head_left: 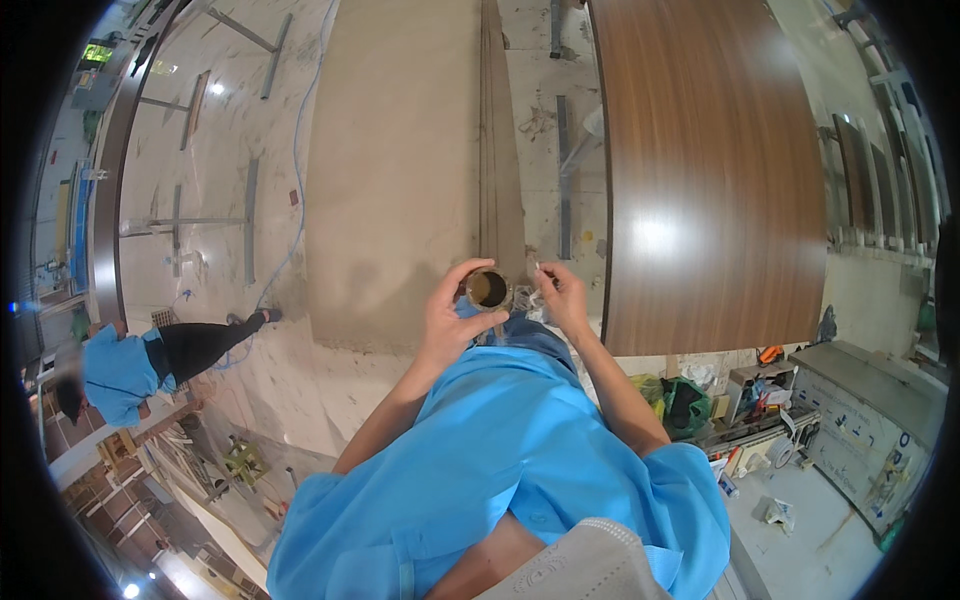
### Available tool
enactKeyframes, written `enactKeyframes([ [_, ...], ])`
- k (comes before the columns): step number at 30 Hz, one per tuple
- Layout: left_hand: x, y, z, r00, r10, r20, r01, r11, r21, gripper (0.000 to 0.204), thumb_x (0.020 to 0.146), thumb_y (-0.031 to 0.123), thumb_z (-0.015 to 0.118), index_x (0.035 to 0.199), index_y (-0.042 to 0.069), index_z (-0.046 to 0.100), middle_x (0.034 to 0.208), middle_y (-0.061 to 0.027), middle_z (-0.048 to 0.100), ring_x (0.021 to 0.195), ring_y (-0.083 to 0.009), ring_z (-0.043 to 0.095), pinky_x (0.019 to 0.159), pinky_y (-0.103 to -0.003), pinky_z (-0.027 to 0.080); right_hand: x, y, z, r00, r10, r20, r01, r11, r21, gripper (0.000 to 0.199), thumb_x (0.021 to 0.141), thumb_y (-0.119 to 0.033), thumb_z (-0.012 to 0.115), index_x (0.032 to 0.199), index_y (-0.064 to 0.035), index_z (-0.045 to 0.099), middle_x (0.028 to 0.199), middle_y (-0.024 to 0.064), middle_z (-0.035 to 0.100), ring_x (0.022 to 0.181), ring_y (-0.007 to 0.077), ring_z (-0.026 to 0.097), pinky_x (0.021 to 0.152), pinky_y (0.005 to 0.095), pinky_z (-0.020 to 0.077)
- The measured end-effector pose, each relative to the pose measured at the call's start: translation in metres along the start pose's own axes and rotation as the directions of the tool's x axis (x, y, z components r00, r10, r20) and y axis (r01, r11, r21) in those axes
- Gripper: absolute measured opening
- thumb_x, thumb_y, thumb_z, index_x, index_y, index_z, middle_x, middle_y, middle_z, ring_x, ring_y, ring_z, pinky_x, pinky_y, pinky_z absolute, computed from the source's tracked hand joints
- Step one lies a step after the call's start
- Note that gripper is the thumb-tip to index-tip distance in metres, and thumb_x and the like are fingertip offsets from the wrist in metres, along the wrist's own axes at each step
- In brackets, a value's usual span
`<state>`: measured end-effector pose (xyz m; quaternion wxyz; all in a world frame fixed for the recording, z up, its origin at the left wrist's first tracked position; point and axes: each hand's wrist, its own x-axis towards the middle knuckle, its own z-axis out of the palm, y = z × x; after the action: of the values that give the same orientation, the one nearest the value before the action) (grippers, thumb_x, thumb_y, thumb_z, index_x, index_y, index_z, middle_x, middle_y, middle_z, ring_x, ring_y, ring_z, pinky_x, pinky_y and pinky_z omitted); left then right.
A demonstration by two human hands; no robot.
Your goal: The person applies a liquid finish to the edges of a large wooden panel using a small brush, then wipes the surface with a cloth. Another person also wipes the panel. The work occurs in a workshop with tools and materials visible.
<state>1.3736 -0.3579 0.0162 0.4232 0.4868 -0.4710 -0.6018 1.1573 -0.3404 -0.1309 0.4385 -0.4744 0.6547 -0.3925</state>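
Slippage looked the likeliest trouble: the roll of tape (489,289) was held out in the air in front of the person's chest, above the edge of a long pale board (392,170), with nothing under it but jeans and floor, so a loosened grip would probably have let it drop and roll off among the metal rails (563,180) lying on the glossy floor (225,150). A second risk, as I judged it, was the free end of the tape folding back and sticking to itself or tearing crooked, since it was being pinched only by fingertips and pulled at an angle. The left hand (450,318) was curled closed around the roll, thumb low and fingers wrapped over the top rim, the brown core facing the camera. The right hand (562,293) sat just beside the roll on its right, fingers drawn together in a pinch on something small and pale that I took for the tape's end, though it was too small to tell for certain. A dark wood-grain panel (715,170) lay to the right, and another person in a blue shirt (120,372) was bent over well apart on the left
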Motion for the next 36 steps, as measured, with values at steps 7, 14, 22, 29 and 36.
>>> enactKeyframes([
  [7, 0.102, -0.006, -0.051, 0.989, 0.091, 0.115, -0.114, 0.97, 0.213, 0.072, 0.075, 0.006, 0.093, 0.14, 0.005, 0.063, 0.133, -0.0081, 0.068, 0.125, -0.0205, 0.064, 0.111, -0.037, 0.047, 0.089, -0.081, 0.001, 0.986, 0.045, -0.16, -0.006, 0.972, 0.236, 0.015, 0.1, -0.011, 0.072, 0.11, -0.0003, 0.076, 0.087, 0.0078, 0.073, 0.077, 0.0129, 0.065, 0.069, 0.0291, 0.052],
  [14, 0.26, 0.04, -0.106, 0.943, 0.166, 0.289, -0.251, 0.924, 0.288, 0.071, 0.074, 0.014, 0.096, 0.138, 0.007, 0.065, 0.129, -0.0064, 0.07, 0.119, -0.0195, 0.068, 0.104, -0.036, 0.052, 0.181, -0.234, 0.014, 0.941, -0.335, -0.051, 0.321, 0.929, -0.184, 0.015, 0.095, -0.011, 0.077, 0.108, -0.0066, 0.076, 0.093, 0.0097, 0.072, 0.073, 0.0221, 0.069, 0.067, 0.0341, 0.0554],
  [22, 0.386, 0.104, -0.106, 0.818, 0.23, 0.527, -0.408, 0.878, 0.25, 0.067, 0.071, 0.007, 0.09, 0.133, 0.012, 0.067, 0.128, -0.0076, 0.07, 0.117, -0.0273, 0.065, 0.1, -0.038, 0.052, 0.221, -0.32, 0.025, 0.87, -0.423, -0.253, 0.243, 0.815, -0.525, 0.015, 0.09, -0.005, 0.077, 0.104, -0.0096, 0.075, 0.086, 0.0098, 0.065, 0.071, 0.029, 0.068, 0.061, 0.0394, 0.0534],
  [29, 0.474, 0.123, -0.076, 0.695, 0.294, 0.656, -0.498, 0.855, 0.145, 0.066, 0.071, 0.007, 0.091, 0.133, 0.011, 0.068, 0.127, -0.0078, 0.069, 0.118, -0.0268, 0.065, 0.102, -0.039, 0.051, 0.265, -0.339, 0.025, 0.81, -0.382, -0.446, 0.076, 0.821, -0.566, 0.015, 0.088, -0.005, 0.078, 0.101, -0.0101, 0.074, 0.086, 0.0083, 0.063, 0.065, 0.027, 0.067, 0.058, 0.0388, 0.0526],
  [36, 0.559, 0.144, -0.062, 0.638, 0.254, 0.727, -0.559, 0.802, 0.211, 0.066, 0.069, 0.01, 0.092, 0.13, 0.012, 0.068, 0.133, -0.0071, 0.069, 0.122, -0.0319, 0.063, 0.106, -0.043, 0.05, 0.348, -0.338, 0.024, 0.791, -0.398, -0.465, 0.061, 0.807, -0.588, 0.018, 0.084, -0.004, 0.078, 0.1, -0.0101, 0.072, 0.086, 0.0067, 0.059, 0.064, 0.0253, 0.063, 0.057, 0.0393, 0.0503],
])
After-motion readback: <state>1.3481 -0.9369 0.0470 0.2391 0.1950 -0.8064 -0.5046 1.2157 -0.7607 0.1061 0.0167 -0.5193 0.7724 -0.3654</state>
